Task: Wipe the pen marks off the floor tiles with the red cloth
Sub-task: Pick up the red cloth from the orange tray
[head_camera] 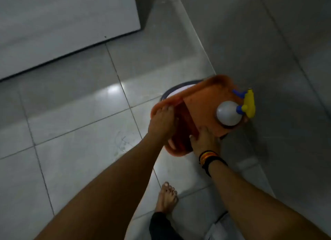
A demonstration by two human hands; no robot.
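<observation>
Both my hands hold an orange tray [206,98] above the floor, next to the right wall. My left hand [162,122] grips its left rim. My right hand [204,141], with bands on the wrist, grips the near edge. The red cloth [184,127] lies folded on the tray between my hands, partly hidden by them. At the tray's far right corner lies a white spray bottle [228,114] with a yellow and blue head. Faint pen marks [121,141] show on the grey floor tile just left of my left forearm.
A white round object with a dark rim [177,92] sits under the tray's far side. A grey wall [268,42] runs along the right. A large white cabinet or appliance [62,24] stands at the upper left. My bare foot [167,198] rests on the tiles below the tray.
</observation>
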